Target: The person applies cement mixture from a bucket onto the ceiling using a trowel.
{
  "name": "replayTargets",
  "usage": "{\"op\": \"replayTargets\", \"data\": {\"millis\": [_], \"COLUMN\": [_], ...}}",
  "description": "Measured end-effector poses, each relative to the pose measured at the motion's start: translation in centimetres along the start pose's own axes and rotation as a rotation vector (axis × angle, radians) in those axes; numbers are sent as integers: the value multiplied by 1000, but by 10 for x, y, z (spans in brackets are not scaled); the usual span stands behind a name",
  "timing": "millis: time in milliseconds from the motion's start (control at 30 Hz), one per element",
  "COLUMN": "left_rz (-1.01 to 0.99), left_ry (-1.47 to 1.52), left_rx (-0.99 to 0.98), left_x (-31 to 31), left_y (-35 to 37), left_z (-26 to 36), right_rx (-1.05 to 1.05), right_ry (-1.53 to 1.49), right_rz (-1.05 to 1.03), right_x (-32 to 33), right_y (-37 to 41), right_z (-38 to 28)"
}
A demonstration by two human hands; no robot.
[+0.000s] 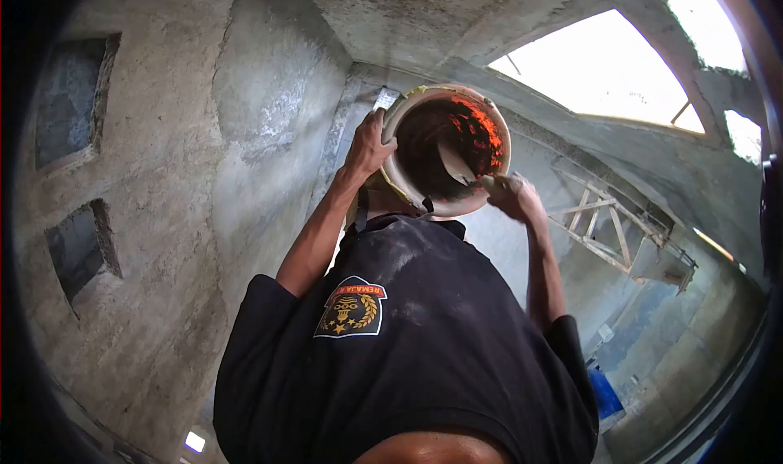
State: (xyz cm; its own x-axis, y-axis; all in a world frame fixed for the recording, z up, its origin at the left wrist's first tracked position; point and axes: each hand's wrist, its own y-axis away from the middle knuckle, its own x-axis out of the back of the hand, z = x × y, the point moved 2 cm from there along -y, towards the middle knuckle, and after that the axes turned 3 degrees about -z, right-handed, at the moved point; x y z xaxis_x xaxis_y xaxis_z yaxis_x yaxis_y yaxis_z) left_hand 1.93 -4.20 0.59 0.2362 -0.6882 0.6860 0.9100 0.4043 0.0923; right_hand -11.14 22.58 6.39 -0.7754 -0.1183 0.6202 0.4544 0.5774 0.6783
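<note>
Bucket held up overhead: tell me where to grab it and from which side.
Probably best to take the bucket by its rim, with a grip on the bare upper right arc, coming from the camera side. Its mouth tilts toward the camera, a person's hand clasps the rim at picture left, and the other hand reaches in at the lower right.

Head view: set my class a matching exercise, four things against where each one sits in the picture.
Things
1 round bucket with orange-red inside
2 gold-and-red embroidered badge
3 wooden lattice frame
4 square wall recesses

Places
A in the grey plastered wall, far left
B at right, below the arched opening
C raised high, rim gripped by a co-worker's hand
D on the black shirt

Pairs: 1-C, 2-D, 3-B, 4-A
</note>
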Motion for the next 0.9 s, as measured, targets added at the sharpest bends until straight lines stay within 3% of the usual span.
{"op": "replayTargets", "data": {"millis": [167,233,367,500,600,633,733,800,900], "left_rz": [96,193,139,101,66,57,70,59,59], "left_ry": [43,-21,22,50,55,56,49,48,57], "left_rx": [-97,-170,-80,-87,-114,-143,-206,-210,-215], "left_x": [-18,-22,-20,-21,-22,-23,-22,-23,-26], "left_y": [-3,-4,-12,-17,-20,-21,-23,-24,-25], "left_z": [-5,0,-2,-5,-2,0,6,5,6], "right_rx": [99,305,205,176,192,291,327,170,245], "right_ry": [176,261,176,163,335,413,514,310,281], "right_rz": [-44,81,59,-144,-318,-308,-309,-126,0], "right_x": [3,-16,-39,-70,-56,-62,-14,-6,-18], "right_y": [-37,-58,-77,-68,-59,-72,-54,-54,-73], "right_z": [-21,-17,-10,-3,-6,16,-18,-21,-17]}}
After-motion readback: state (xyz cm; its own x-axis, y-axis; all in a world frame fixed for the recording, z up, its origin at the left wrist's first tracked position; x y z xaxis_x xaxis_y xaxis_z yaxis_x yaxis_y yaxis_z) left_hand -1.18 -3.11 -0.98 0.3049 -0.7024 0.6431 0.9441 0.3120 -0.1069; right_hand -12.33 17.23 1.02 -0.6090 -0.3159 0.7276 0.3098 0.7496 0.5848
